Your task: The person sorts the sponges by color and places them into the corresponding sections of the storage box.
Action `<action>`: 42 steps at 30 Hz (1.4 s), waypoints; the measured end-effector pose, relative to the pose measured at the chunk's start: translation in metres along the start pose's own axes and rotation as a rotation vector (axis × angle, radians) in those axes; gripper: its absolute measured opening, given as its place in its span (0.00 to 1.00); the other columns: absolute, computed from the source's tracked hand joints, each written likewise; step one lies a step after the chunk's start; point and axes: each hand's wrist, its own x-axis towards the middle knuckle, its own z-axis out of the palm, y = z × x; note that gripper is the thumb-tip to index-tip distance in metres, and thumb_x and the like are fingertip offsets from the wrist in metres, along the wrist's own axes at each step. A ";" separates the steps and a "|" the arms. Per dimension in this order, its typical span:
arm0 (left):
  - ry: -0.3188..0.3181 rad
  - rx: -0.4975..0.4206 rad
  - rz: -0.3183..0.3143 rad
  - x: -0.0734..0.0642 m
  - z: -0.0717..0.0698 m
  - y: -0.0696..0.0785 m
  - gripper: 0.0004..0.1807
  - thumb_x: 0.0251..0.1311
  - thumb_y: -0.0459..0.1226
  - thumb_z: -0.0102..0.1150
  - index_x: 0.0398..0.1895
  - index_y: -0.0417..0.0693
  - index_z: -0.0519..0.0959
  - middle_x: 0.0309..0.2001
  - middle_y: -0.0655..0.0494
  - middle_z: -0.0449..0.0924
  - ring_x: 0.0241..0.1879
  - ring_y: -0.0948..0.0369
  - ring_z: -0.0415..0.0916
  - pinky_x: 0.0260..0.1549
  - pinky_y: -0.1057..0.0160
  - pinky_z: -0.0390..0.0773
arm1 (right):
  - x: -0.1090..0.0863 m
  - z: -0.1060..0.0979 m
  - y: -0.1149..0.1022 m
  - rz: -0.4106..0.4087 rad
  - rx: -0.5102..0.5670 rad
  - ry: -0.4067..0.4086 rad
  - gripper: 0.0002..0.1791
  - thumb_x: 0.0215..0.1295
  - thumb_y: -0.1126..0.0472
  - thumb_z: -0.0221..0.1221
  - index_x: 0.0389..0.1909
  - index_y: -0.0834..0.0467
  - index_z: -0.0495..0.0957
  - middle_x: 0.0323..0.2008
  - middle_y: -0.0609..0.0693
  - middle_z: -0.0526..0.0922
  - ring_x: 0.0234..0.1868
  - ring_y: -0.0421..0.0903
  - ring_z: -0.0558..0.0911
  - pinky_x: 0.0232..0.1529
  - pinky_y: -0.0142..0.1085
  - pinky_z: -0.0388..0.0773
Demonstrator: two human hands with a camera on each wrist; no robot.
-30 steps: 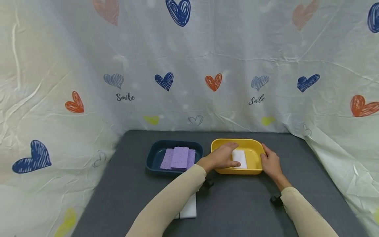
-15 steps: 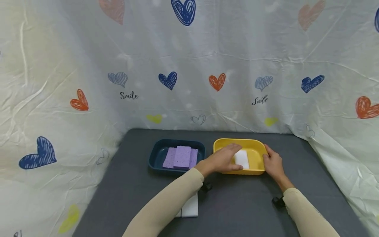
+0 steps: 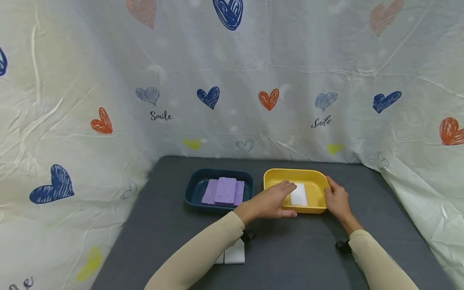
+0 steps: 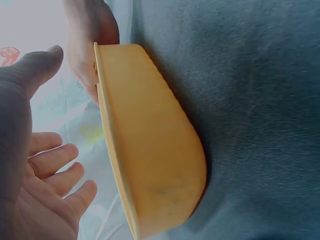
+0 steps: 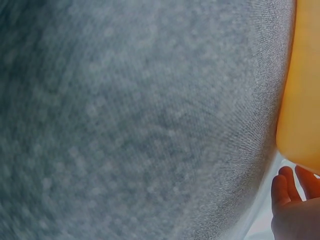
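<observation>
A yellow tray (image 3: 315,189) sits on the table with a flat white block (image 3: 299,195) lying in it. My right hand (image 3: 338,200) grips the tray's right end, the thumb at the rim and the fingers along the outside wall. Over the tray's near left corner hovers my left hand (image 3: 270,201), its fingers extended and thumb apart, partly covering the tray. The left wrist view shows nothing in that left hand (image 4: 50,180), which is beside the rim. To the left stands a dark blue tray (image 3: 193,187) holding several purple speckled sponges (image 3: 225,191).
More white blocks (image 3: 235,253) lie side by side on the grey table (image 3: 290,249), partly hidden under my left forearm. A white curtain (image 3: 232,133) printed with hearts hangs behind the table and along both sides.
My left hand has drawn back a little to the left and nearer, away from the white block in the yellow tray. The right hand stays on the tray's end. The head view has shifted slightly.
</observation>
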 end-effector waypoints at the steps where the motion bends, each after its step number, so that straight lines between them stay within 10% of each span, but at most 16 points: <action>1: -0.002 0.001 0.005 -0.003 0.001 0.000 0.49 0.71 0.57 0.70 0.86 0.45 0.62 0.85 0.49 0.64 0.86 0.52 0.58 0.84 0.54 0.60 | 0.000 0.000 0.000 0.004 0.001 -0.002 0.32 0.84 0.65 0.43 0.85 0.65 0.58 0.82 0.67 0.64 0.81 0.66 0.69 0.78 0.61 0.68; 20: -0.050 0.029 0.042 -0.072 0.015 -0.001 0.52 0.71 0.61 0.68 0.87 0.46 0.60 0.87 0.52 0.60 0.88 0.54 0.54 0.83 0.51 0.62 | -0.001 -0.002 -0.003 -0.007 -0.007 0.001 0.32 0.84 0.65 0.42 0.85 0.66 0.58 0.81 0.68 0.65 0.78 0.66 0.73 0.73 0.61 0.74; 42: -0.135 -0.049 -0.093 -0.144 0.024 -0.021 0.53 0.69 0.63 0.68 0.87 0.46 0.60 0.87 0.53 0.61 0.87 0.51 0.55 0.83 0.45 0.62 | -0.002 0.001 -0.001 0.001 0.001 -0.005 0.33 0.84 0.64 0.41 0.86 0.66 0.56 0.82 0.69 0.64 0.76 0.67 0.74 0.71 0.61 0.76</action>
